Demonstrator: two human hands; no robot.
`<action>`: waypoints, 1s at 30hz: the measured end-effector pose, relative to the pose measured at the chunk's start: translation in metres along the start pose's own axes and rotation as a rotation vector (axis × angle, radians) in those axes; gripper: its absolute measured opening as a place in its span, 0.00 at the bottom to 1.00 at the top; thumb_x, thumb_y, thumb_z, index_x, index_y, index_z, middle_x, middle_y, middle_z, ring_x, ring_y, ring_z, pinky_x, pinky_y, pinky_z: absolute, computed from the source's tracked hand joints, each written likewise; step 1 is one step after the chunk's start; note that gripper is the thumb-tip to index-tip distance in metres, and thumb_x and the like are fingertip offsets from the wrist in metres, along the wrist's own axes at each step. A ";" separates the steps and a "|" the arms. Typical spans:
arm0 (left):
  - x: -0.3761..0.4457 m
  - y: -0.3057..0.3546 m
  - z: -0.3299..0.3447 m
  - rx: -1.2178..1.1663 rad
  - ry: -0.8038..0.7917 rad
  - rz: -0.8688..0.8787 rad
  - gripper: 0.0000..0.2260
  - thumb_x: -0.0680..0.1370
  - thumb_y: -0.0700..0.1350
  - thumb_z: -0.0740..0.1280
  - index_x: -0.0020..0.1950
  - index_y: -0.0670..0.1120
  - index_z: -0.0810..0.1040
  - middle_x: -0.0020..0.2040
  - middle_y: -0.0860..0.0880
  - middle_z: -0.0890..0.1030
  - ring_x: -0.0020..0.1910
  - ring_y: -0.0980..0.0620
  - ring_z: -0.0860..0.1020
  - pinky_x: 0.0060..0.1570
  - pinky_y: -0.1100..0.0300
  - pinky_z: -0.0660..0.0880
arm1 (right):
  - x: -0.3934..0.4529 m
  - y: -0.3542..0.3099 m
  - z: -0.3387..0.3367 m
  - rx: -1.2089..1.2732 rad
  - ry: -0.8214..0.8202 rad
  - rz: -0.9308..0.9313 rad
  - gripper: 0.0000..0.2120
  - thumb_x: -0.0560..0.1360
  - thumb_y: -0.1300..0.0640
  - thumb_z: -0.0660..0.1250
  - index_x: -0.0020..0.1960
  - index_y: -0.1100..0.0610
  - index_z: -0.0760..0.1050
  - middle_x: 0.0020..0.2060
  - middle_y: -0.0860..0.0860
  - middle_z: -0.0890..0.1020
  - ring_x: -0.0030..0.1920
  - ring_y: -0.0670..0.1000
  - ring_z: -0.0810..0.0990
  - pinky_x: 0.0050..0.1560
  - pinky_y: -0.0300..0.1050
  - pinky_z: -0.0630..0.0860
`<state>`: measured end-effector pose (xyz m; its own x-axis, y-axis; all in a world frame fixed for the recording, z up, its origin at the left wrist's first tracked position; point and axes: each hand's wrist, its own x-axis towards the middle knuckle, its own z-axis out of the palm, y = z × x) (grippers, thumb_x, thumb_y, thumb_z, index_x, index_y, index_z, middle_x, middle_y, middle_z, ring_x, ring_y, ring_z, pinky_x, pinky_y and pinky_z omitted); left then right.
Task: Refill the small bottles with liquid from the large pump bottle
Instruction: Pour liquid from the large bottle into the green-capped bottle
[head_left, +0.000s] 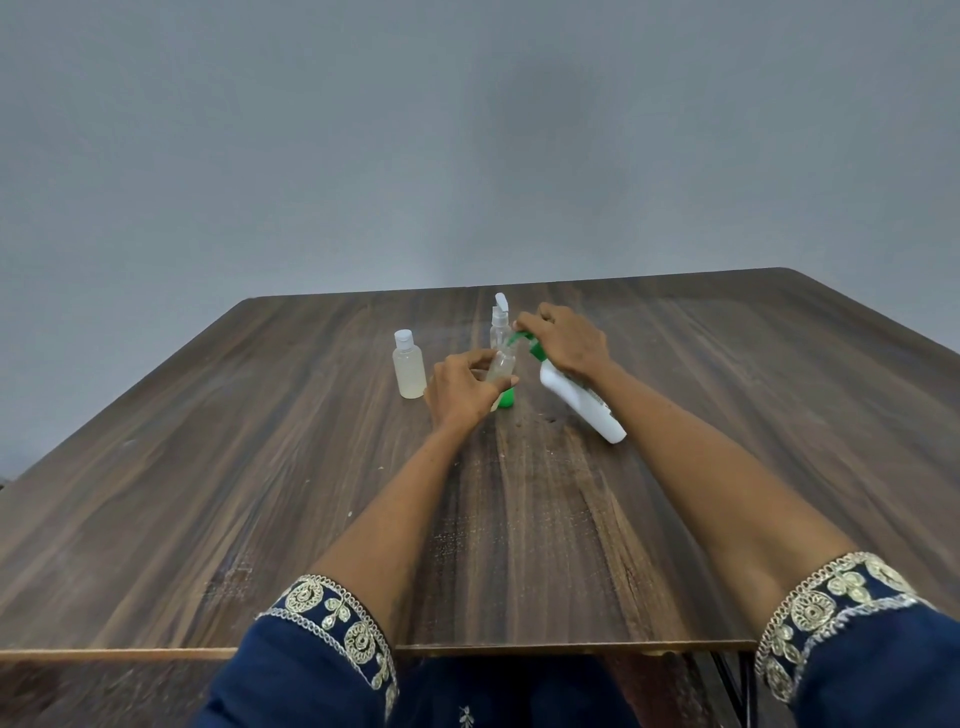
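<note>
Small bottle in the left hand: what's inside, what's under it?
The small bottle holds pale cloudy liquid. The left hand covers its lower part, so the fill level is hidden. A green cap shows below it; whether they touch can't be told.

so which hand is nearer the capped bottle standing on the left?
Left. The left hand grips a small bottle just right of the capped bottle, not touching it. The right hand is farther right, on the tilted pump bottle.
</note>
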<state>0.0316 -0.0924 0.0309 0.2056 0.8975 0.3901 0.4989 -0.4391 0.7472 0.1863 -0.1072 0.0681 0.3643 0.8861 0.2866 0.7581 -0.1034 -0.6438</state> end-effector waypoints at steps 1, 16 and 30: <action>0.000 0.000 0.001 0.002 -0.003 0.003 0.22 0.66 0.53 0.76 0.58 0.49 0.80 0.50 0.51 0.84 0.48 0.56 0.81 0.47 0.57 0.77 | -0.001 0.000 0.000 0.011 0.019 -0.001 0.19 0.77 0.43 0.59 0.40 0.58 0.73 0.35 0.47 0.74 0.36 0.48 0.70 0.36 0.44 0.62; 0.000 0.003 0.000 -0.011 0.018 -0.002 0.21 0.66 0.53 0.77 0.56 0.50 0.81 0.49 0.51 0.84 0.46 0.56 0.81 0.46 0.58 0.77 | -0.001 0.001 -0.001 -0.016 0.009 0.003 0.20 0.76 0.39 0.59 0.43 0.57 0.72 0.38 0.48 0.76 0.41 0.50 0.73 0.37 0.44 0.62; 0.001 0.007 0.000 -0.022 0.015 -0.007 0.21 0.66 0.53 0.77 0.57 0.50 0.81 0.49 0.52 0.84 0.46 0.57 0.80 0.45 0.61 0.75 | -0.001 -0.001 -0.005 -0.032 0.012 -0.044 0.22 0.76 0.40 0.55 0.42 0.58 0.73 0.36 0.48 0.75 0.41 0.52 0.73 0.35 0.44 0.61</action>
<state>0.0355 -0.0941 0.0361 0.1898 0.9000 0.3924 0.4820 -0.4336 0.7613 0.1878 -0.1102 0.0716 0.3363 0.8847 0.3228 0.7905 -0.0788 -0.6074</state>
